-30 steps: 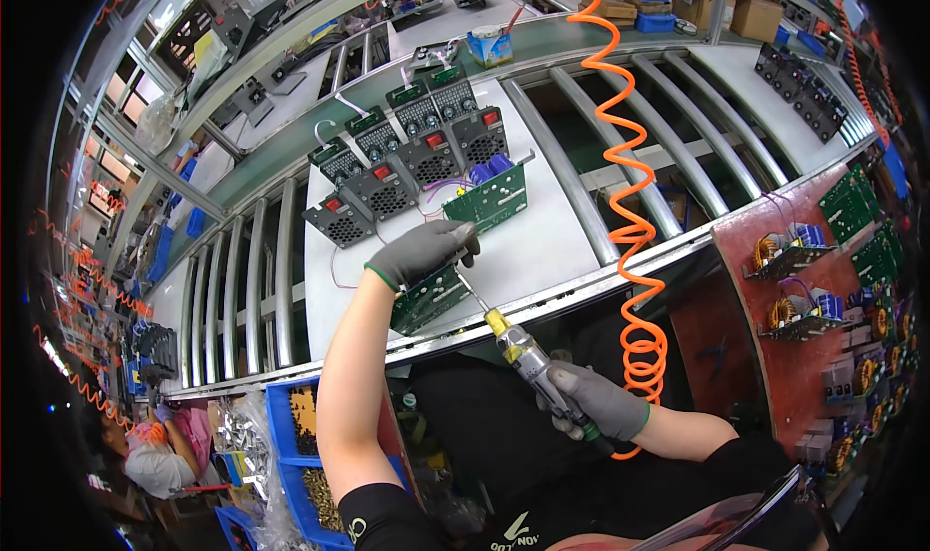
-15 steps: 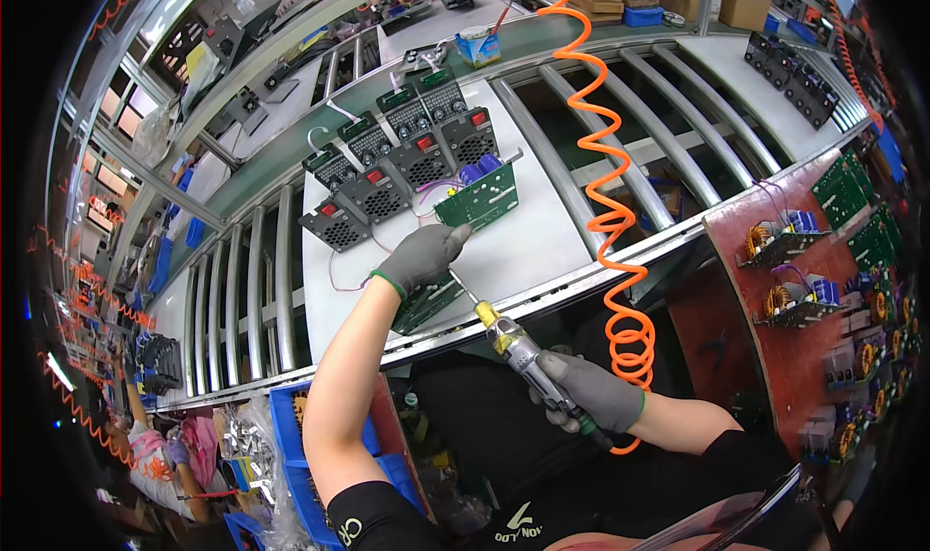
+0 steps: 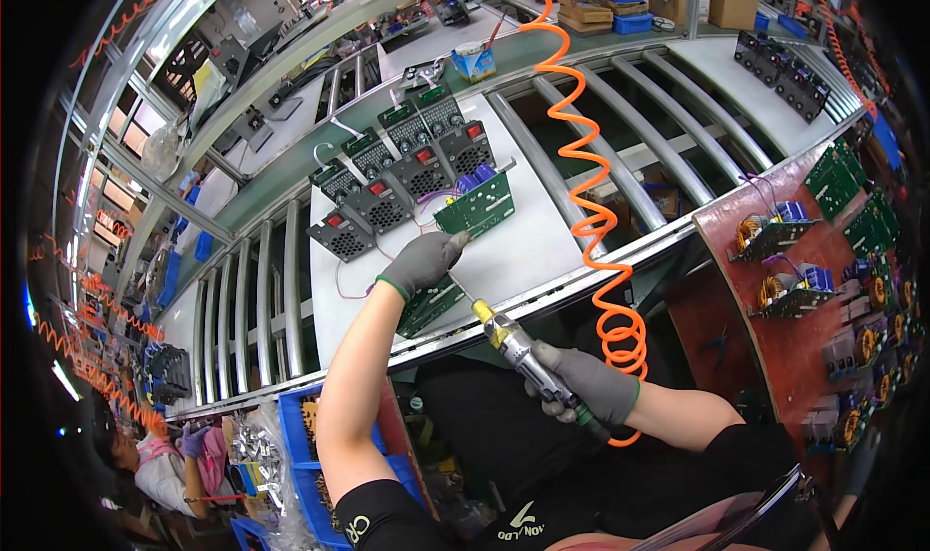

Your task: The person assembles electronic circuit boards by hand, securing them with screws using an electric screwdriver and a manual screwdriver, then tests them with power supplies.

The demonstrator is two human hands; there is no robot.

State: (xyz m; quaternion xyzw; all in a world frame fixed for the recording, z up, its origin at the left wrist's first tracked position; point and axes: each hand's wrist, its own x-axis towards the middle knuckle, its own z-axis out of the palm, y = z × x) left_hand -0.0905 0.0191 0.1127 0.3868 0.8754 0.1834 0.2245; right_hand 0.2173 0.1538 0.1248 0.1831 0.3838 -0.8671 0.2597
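My right hand (image 3: 591, 384), in a grey glove, is wrapped round an air screwdriver (image 3: 518, 349) with a yellow-banded nose. Its thin bit points up and left toward my left hand (image 3: 424, 263). That hand is also gloved, with its fingers drawn together near the bit's tip. What they pinch, if anything, is hidden. Partly under it, a green circuit board (image 3: 433, 309) lies at the near edge of the white work board (image 3: 542, 226). Just beyond my fingertips a second circuit board (image 3: 484, 207) stands tilted, with blue-purple capacitors behind it.
Several black perforated metal cases (image 3: 383, 205) with red switches stand behind the boards. An orange coiled hose (image 3: 586, 154) hangs on the right. Metal rollers (image 3: 668, 129) flank the work board. A red panel (image 3: 775, 347) holds circuit boards; blue bins (image 3: 310, 493) sit at lower left.
The view has shifted slightly, so the bench and hose sit a little differently. Both hands keep nearly the same pose, with the screwdriver still angled toward my left hand.
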